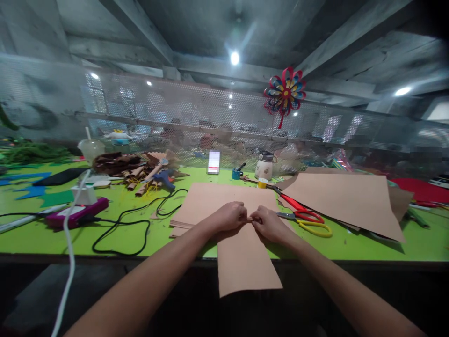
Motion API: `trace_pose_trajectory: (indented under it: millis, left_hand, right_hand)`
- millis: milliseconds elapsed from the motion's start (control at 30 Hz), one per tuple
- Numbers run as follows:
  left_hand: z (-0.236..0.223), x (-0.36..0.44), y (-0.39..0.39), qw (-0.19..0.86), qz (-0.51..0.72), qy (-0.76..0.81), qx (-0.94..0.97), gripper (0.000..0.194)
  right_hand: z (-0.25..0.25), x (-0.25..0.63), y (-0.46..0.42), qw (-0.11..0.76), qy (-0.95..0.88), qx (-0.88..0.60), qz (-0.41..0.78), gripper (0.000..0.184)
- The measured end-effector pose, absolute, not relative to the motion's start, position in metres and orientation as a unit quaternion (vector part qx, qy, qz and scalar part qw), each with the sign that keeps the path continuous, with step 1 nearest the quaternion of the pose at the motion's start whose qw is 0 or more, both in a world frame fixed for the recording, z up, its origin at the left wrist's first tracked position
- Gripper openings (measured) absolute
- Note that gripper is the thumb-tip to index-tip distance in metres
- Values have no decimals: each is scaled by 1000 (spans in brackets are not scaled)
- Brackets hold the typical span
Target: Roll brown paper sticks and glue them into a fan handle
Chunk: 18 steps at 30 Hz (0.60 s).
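A strip of tan paper (247, 264) hangs over the table's front edge, its far end between my two hands. My left hand (233, 215) is closed, pinching that end, which looks rolled or folded over. Close beside it, my right hand (268, 223) pinches the same end from the other side. Beneath both hands lies a stack of larger tan paper sheets (206, 199). Just right of my right hand are scissors with yellow handles (315, 228), and behind them scissors with red handles (308, 215).
Large tan sheets (347, 199) lie at the right. A purple power strip (77, 212) with black and white cables sits left, near a glue gun (164, 179) and rolled paper pieces. A phone (213, 162), a teal pot (237, 174) and a bottle (265, 166) stand at the back.
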<state>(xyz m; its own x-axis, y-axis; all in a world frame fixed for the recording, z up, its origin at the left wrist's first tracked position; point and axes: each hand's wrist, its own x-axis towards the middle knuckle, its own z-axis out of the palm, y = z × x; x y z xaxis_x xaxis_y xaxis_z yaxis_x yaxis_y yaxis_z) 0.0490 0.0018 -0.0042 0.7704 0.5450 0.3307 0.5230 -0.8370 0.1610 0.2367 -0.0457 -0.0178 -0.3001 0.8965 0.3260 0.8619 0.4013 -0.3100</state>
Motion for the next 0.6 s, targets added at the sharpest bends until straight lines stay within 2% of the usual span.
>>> trace_pose_trajectory:
  millis: [200,433,600]
  left_hand:
    - [-7,51,10,100,183,354,912,41]
    - [0,46,4,108,176,346,915,29]
    - [4,41,1,34,148,304,940,13]
  right_hand:
    - [-12,237,-40,226,-816,-531,46,17]
    - [-27,239,-32,275,-836,-474,17,17]
    - [-31,238,-34,271,-838,-473,-16,13]
